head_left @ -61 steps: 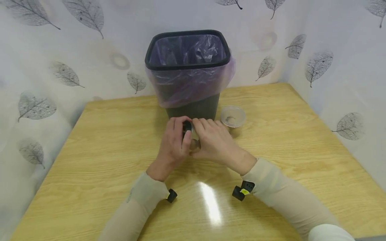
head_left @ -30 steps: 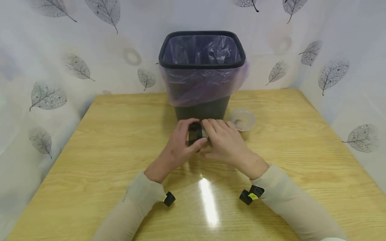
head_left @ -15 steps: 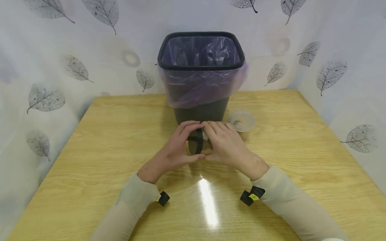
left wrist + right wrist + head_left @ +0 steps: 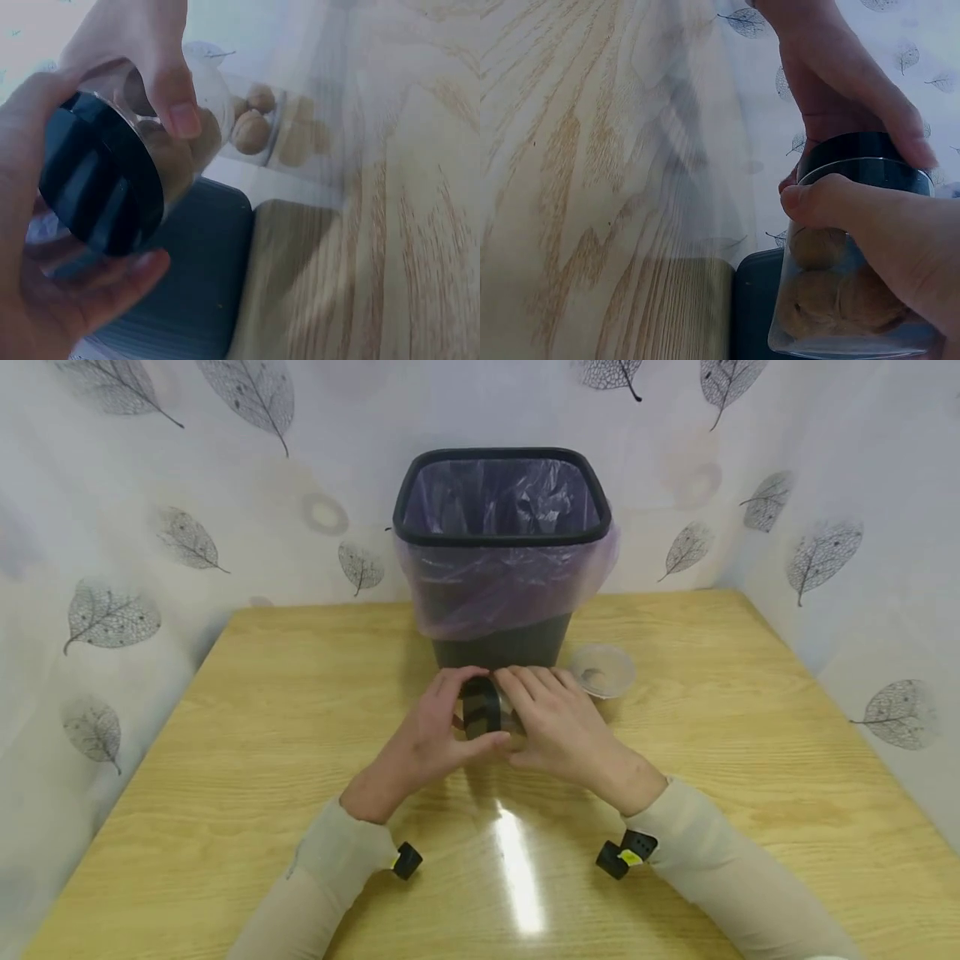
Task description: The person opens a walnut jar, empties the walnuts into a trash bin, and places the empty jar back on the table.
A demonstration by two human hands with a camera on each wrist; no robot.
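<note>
Between the two hands a clear jar [image 4: 840,300] with a black screw lid [image 4: 480,706] is held tilted on its side, lid toward the left. Round brown walnuts show through its wall in both wrist views. My left hand [image 4: 427,731] curls fingers and thumb round the lid's edge. My right hand [image 4: 566,718] grips the jar body; in the head view its back hides most of the jar. In the left wrist view, a clear plastic tub [image 4: 274,142] with several round brown walnuts stands beyond the jar.
A dark bin [image 4: 502,647] lined with a purple bag stands just behind the hands, on the wooden table [image 4: 300,710]. To the bin's right sits the same clear tub, close to the right hand's knuckles. Leaf-patterned wall covering [image 4: 285,527] rises behind and at both sides.
The left thumb and fingers have spread and shifted on the lid. The jar and lid have tipped slightly, lid a little farther left. The right hand keeps its grip on the jar.
</note>
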